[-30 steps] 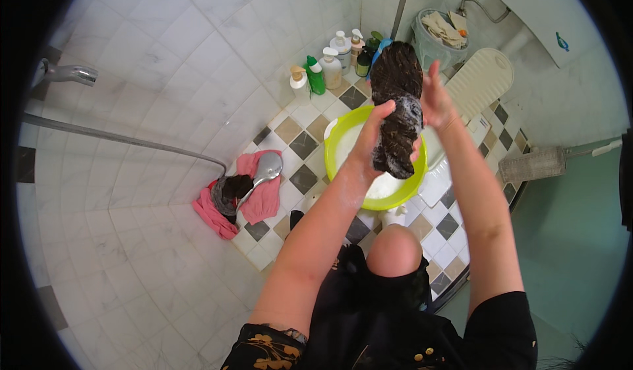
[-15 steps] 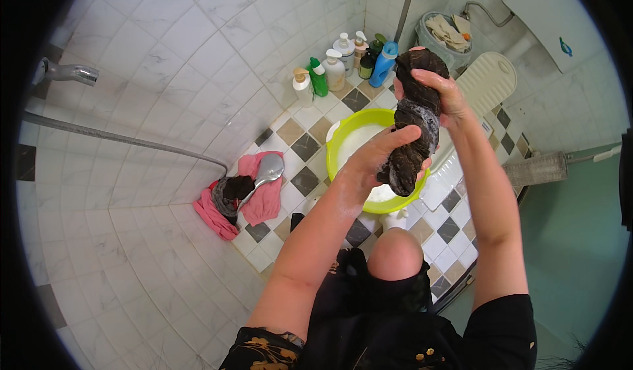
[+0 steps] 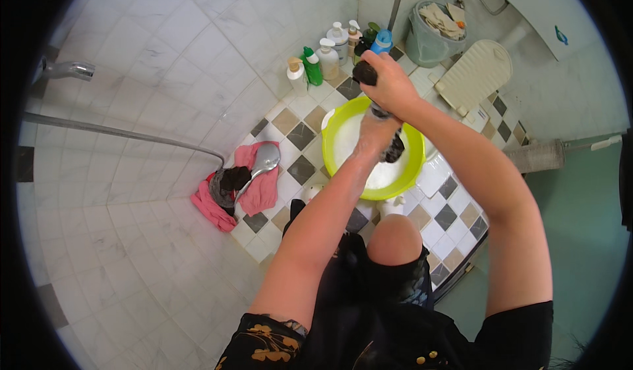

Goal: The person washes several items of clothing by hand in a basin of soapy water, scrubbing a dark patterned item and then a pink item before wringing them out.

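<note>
Both my hands grip a dark, wet, twisted cloth (image 3: 394,150), held above a lime-green basin (image 3: 331,155) of white sudsy water. My right hand (image 3: 394,86) is closed around the upper part, and a dark end bulges out at its left. Just below it, my left hand (image 3: 379,134) is wrapped round the lower part; the other end hangs out beneath, over the suds. Between the two fists only a narrow strip of foamy cloth shows. Most of the cloth is hidden by my fingers.
Several pump and squeeze bottles (image 3: 328,60) line the wall behind the basin. A waste bin (image 3: 425,43) and a cream washboard (image 3: 476,73) stand at the far right. On the left, a shower head (image 3: 266,157) lies on pink cloth (image 3: 260,192) with dark cloth beside it.
My hands have turned the cloth from nearly upright to a leftward slant, twisting it. My right hand has swung left over it, and the two hands are now closer together.
</note>
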`<state>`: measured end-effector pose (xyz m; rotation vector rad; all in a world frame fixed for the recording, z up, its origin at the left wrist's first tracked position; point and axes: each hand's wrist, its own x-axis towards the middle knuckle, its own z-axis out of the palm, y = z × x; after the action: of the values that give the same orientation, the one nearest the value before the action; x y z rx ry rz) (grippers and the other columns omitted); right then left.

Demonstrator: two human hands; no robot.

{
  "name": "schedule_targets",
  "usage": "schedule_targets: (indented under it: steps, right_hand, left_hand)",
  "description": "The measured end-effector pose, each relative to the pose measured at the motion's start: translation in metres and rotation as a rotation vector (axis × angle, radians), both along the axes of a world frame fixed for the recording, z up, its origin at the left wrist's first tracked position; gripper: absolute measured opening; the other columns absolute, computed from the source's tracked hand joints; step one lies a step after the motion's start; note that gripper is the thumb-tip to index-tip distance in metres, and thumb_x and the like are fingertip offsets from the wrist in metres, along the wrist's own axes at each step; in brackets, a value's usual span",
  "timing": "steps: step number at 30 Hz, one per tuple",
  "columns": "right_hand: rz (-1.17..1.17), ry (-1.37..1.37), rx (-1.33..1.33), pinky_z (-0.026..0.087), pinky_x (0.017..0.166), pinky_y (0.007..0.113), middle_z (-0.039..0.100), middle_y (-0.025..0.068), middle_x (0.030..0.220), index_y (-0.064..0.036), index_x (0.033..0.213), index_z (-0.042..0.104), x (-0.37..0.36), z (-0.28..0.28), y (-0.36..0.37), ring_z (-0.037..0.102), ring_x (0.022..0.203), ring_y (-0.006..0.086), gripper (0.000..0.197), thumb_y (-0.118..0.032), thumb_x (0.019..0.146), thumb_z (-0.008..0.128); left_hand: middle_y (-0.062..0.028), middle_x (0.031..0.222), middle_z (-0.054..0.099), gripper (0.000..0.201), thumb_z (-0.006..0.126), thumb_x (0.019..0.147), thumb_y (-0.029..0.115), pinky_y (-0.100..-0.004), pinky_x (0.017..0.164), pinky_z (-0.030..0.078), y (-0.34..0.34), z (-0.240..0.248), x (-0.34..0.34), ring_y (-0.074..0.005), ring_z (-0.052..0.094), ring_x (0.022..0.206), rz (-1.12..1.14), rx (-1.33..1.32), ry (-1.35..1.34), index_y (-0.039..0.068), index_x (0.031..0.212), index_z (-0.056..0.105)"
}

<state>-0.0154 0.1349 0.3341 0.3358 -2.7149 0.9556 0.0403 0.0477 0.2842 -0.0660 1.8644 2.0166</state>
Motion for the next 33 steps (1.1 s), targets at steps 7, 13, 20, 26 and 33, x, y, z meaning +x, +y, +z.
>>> schedule_targets:
  steps: [7, 13, 20, 26, 33]
  right_hand:
    - [-0.295, -0.005, 0.079, 0.051, 0.073, 0.045, 0.052, 0.0195, 0.096, -0.0099, 0.103, 0.049, -0.005, -0.025, -0.027, 0.059, 0.087, 0.0383, 0.043, -0.010, 0.068, 0.074]
    - [-0.358, 0.067, 0.029, 0.050, 0.074, 0.045, 0.053, 0.0185, 0.097, -0.0087, 0.102, 0.051, -0.005, -0.020, -0.025, 0.059, 0.089, 0.0386, 0.040, -0.011, 0.068, 0.072]
    - [-0.042, -0.150, -0.424, 0.048, 0.088, 0.035, 0.061, 0.0143, 0.111, -0.0067, 0.123, 0.047, -0.022, -0.007, 0.035, 0.060, 0.100, 0.0241, 0.066, -0.031, 0.070, 0.078]
    - [0.571, -0.671, -1.081, 0.034, 0.107, 0.043, 0.033, 0.0144, 0.145, -0.0166, 0.148, 0.016, 0.007, 0.074, 0.079, 0.035, 0.132, 0.0314, 0.107, -0.054, 0.067, 0.076]
    - [0.724, -0.418, -1.579, 0.041, 0.098, 0.057, 0.021, 0.0165, 0.151, -0.0183, 0.149, 0.014, 0.012, 0.038, 0.040, 0.033, 0.131, 0.0437, 0.120, -0.070, 0.057, 0.072]
  left_hand:
    - [-0.0125, 0.085, 0.064, 0.042, 0.072, 0.073, 0.028, -0.0323, 0.066, 0.048, -0.003, -0.036, -0.017, -0.0211, 0.062, 0.075, 0.172, 0.001, -0.005, -0.001, 0.096, 0.053]
    - [-0.0107, 0.088, 0.064, 0.046, 0.074, 0.073, 0.021, -0.0303, 0.069, 0.049, -0.002, -0.017, -0.010, -0.0211, 0.062, 0.079, 0.216, 0.099, 0.041, -0.001, 0.106, 0.051]
    - [-0.0066, 0.085, 0.061, 0.043, 0.074, 0.076, 0.019, -0.0315, 0.052, 0.052, 0.004, 0.017, -0.006, -0.0165, 0.061, 0.063, 0.040, 0.523, -0.098, 0.008, 0.110, 0.051]
    - [-0.0124, 0.088, 0.063, 0.044, 0.052, 0.090, 0.043, -0.0352, 0.048, 0.053, -0.012, 0.033, 0.002, -0.0254, 0.064, 0.065, -0.435, 1.117, -0.484, 0.001, 0.106, 0.056]
    - [-0.0153, 0.102, 0.055, 0.055, 0.047, 0.089, 0.050, -0.0381, 0.045, 0.047, 0.005, 0.039, 0.029, -0.0319, 0.058, 0.063, -0.555, 1.500, -0.565, 0.005, 0.120, 0.046]
